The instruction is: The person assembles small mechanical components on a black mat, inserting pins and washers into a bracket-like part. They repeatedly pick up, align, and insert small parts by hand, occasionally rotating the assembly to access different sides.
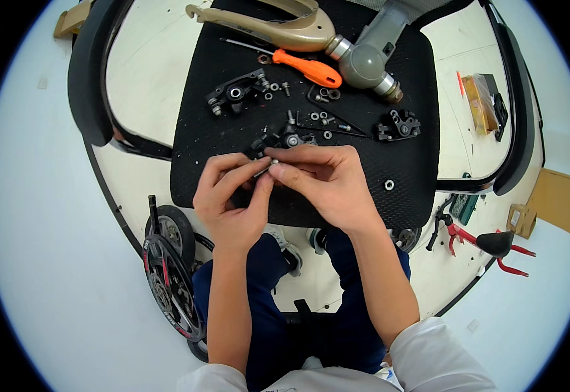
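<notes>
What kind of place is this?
Probably a makeshift repair spot, maybe for bikes or scooters: a screwdriver and loose nuts lie on a chair, and there are wheels nearby.

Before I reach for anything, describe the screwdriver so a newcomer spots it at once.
Find the black mesh chair seat, then the beige fork near its far edge. Just this side of the fork lies the screwdriver, thin shaft pointing left. Its bright orange handle sets it apart from the fork and the black brake caliper.
</notes>
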`<state>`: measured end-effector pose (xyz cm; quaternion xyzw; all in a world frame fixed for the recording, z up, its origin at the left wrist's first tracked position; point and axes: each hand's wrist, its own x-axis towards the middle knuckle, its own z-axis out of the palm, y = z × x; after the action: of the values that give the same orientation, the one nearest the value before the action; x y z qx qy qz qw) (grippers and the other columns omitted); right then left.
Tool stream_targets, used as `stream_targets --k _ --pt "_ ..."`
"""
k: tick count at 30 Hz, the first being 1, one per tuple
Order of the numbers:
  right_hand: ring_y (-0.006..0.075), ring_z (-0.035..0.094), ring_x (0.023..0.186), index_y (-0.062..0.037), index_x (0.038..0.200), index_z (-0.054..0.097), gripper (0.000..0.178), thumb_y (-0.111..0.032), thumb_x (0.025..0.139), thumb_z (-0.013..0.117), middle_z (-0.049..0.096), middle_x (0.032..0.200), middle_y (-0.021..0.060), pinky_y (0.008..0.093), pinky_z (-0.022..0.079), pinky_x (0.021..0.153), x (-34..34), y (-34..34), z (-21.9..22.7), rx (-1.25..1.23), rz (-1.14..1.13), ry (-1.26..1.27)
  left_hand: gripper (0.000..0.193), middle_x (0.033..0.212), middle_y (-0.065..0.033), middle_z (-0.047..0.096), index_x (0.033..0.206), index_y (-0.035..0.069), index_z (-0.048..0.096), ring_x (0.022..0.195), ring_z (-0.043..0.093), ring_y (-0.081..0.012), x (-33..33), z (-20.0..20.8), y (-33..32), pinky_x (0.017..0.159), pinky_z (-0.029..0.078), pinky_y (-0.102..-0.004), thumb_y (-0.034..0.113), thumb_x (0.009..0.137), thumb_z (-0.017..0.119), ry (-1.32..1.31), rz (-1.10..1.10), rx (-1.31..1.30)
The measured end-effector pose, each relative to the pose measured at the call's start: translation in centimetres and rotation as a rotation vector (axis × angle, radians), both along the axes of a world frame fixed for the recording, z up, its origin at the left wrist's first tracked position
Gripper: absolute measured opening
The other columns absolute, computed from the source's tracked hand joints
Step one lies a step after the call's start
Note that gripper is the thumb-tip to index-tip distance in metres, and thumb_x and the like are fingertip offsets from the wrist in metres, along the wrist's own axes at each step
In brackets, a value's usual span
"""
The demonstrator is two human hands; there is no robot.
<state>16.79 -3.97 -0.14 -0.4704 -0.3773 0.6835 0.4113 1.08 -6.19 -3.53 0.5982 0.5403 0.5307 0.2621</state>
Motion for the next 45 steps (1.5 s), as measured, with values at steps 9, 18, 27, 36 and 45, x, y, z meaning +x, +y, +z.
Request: stream_targets --k 9,18,27,36,45 --pt "0.0192 0.071 0.081 0.0102 0.110 0.070 0.027 -0.008 0.090 0.074 0.073 0.091 0.0161 0.0293 0.058 0.078 8.7 2.3 0.1 0.101 -0.668 0.023 0.030 0.093 -0.0088 0.064 0.100 0.003 0.075 0.078 0.061 -0.0225 2.7 2.5 1.5 0.066 0.049 -0.0299 0.001 0.070 0.079 0.325 -0.047 0.048" --pt "0.0207 0.072 0.078 0.0100 0.108 0.070 0.026 -0.009 0.090 0.074 0.072 0.090 0.0173 0.0302 0.059 0.077 10.0 2.0 0.5 0.111 -0.732 0.013 0.017 0.089 -0.0047 0.060 0.081 0.005 0.075 0.092 0.055 -0.0229 7.5 2.4 5.3 0.086 0.035 -0.0386 0.019 0.075 0.080 0.859 -0.211 -0.081" --pt "0.0201 0.072 0.078 0.0081 0.107 0.071 0.024 -0.008 0.090 0.074 0.073 0.091 0.0169 0.0306 0.059 0.078 9.6 2.6 0.9 0.098 -0.732 0.103 0.010 0.093 -0.0078 0.066 0.088 0.006 0.075 0.094 0.062 -0.0269 6.7 2.2 8.1 0.085 0.041 -0.0398 0.010 0.081 0.070 0.772 -0.218 -0.211" --pt "0.0194 0.072 0.078 0.0082 0.107 0.072 0.024 -0.009 0.089 0.075 0.073 0.090 0.0159 0.0304 0.059 0.077 9.3 2.6 0.7 0.067 -0.673 0.040 0.012 0.084 -0.0150 0.071 0.087 0.001 0.076 0.084 0.068 -0.0330 8.0 1.7 9.7 0.085 0.050 -0.0446 0.011 0.081 0.072 0.782 -0.296 -0.355" --pt "0.0208 0.072 0.082 0.0097 0.111 0.070 0.025 -0.006 0.091 0.071 0.073 0.092 0.0170 0.0305 0.060 0.078 9.2 2.9 0.4 0.035 -0.584 0.175 0.021 0.082 -0.0145 0.072 0.080 0.001 0.074 0.085 0.070 -0.0319 9.9 3.4 10.6 0.083 0.054 -0.0404 0.020 0.072 0.077 0.979 -0.250 -0.501"
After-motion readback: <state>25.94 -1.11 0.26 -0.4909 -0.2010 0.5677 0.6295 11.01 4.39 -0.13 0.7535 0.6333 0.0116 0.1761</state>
